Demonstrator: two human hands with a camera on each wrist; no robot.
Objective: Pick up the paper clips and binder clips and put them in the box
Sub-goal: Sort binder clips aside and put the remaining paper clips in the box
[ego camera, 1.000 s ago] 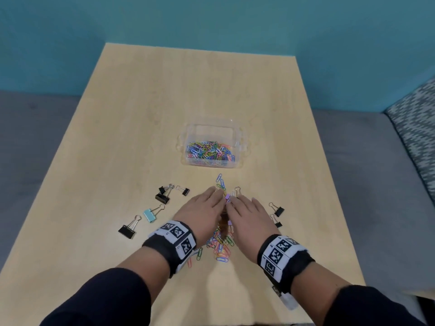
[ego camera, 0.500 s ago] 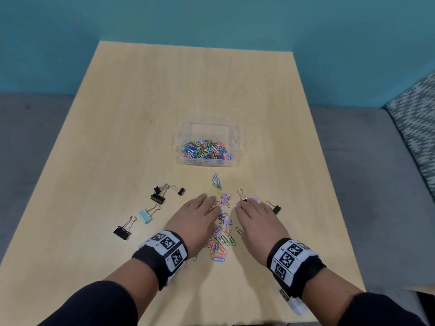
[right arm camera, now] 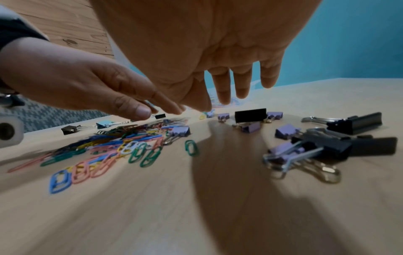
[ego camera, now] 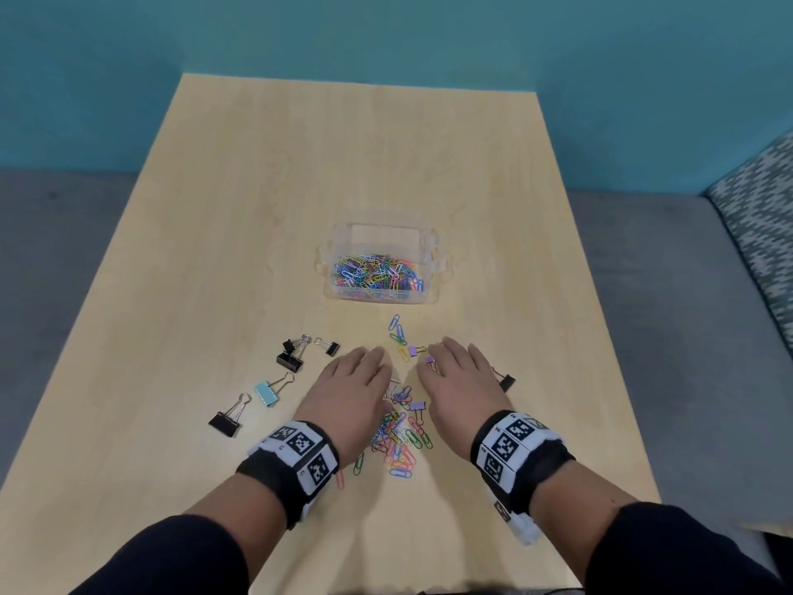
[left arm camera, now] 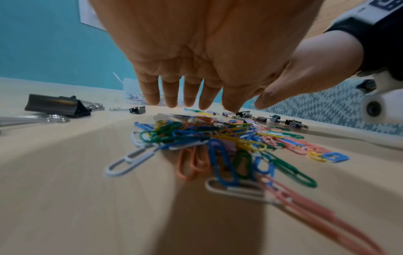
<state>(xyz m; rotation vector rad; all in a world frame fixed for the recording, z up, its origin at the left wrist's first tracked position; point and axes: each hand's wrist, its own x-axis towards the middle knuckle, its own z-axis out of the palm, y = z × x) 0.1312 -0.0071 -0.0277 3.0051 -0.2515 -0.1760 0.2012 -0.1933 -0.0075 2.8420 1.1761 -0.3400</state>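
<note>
Both hands are spread flat, palms down, holding nothing: the left hand (ego camera: 349, 390) and the right hand (ego camera: 461, 382) hover just above the worktop (ego camera: 214, 251), one on each side of a heap of coloured paper clips (ego camera: 401, 440). Binder clips (ego camera: 292, 358) lie scattered near them. The clear box (ego camera: 382, 234), already holding many paper clips, stands further away.

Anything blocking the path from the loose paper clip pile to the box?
No solid obstacle shows. Between the paper clip pile and the clear box lie only a few stray paper clips and a purple binder clip flat on the table. The box is open-topped. Both the left hand and the right hand flank the pile.
</note>
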